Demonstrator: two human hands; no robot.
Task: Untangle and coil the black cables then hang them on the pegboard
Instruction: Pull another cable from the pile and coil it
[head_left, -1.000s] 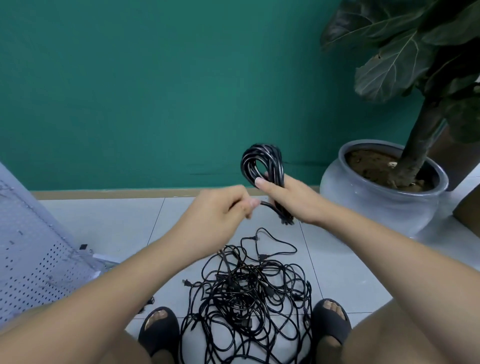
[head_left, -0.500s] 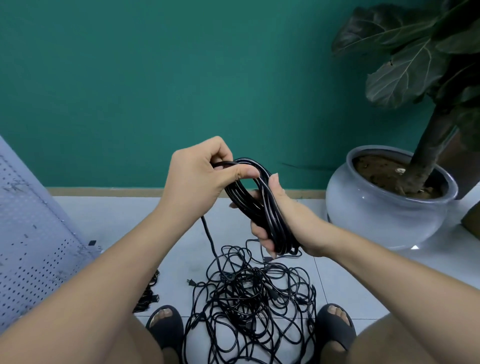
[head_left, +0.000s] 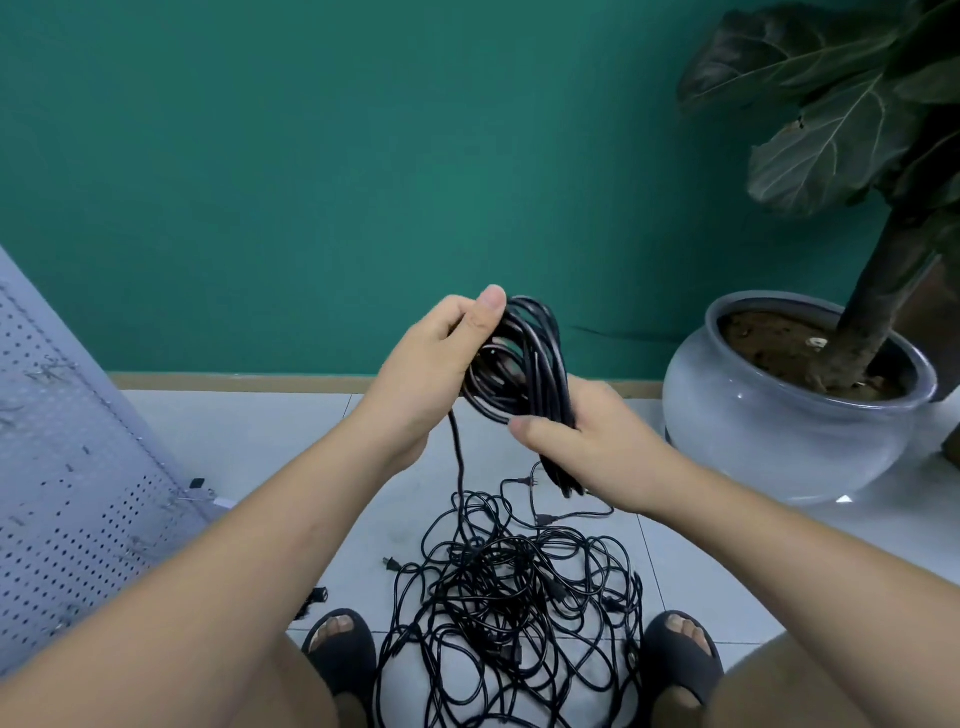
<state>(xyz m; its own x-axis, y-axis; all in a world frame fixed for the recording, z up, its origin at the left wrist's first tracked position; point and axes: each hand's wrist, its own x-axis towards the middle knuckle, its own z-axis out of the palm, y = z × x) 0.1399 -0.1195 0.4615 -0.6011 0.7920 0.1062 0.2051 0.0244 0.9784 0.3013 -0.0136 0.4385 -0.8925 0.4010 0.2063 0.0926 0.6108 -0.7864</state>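
- The coil (head_left: 519, 364) of black cable is held in the air at the centre of the frame, above the floor (head_left: 249, 441) and clear of it.
- The right hand (head_left: 587, 441) is closed round the lower part of the coil, thumb laid across the front of the bundle.
- The left hand (head_left: 431, 374) is curled round the coil's upper left edge, thumb pointing up at the top.
- A second ago the left hand was lower, pinching a strand just beside the right hand. It has since risen and swept over the top, so one more turn appears to be laid on.
- A single strand (head_left: 457, 457) runs from under the left hand down into the tangled pile (head_left: 514, 613) at lower centre, between the person's feet.
- I judge the coiling only partly done: this cable is still fed from the pile, and much loose cable is left there.
- The pegboard (head_left: 67, 467) leans at the left edge of the frame, well apart from the coil. I see nothing hung on it.
- The next pull could snag, since the strand enters the heap among many crossings.
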